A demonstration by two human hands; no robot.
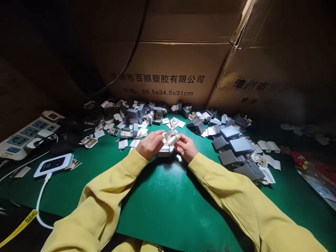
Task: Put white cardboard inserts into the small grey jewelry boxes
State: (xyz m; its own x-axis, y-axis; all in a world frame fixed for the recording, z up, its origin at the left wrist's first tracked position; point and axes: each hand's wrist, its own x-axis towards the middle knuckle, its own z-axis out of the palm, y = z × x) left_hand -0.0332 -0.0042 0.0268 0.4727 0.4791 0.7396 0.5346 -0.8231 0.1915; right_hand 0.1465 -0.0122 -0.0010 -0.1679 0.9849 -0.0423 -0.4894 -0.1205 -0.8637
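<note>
Between my two hands, just above the green table (154, 206), is a small folded piece of off-white card (171, 137). My left hand (150, 144) pinches its left side, and my right hand (186, 147) has its right edge between thumb and fingers. Right below the card a small grey box (164, 151) stands on the table, partly hidden by the card and my fingers. Closest to my left hand lie an open grey box (128, 132) and some white paper slips (134, 143).
Grey boxes (236, 136) are heaped with white inserts on the right, more boxes (136, 112) at the back. Large cardboard cartons (168, 59) wall off the rear. A power strip (28, 134) and a white device (54, 165) with a cable lie left, a red plastic bag (304, 159) right.
</note>
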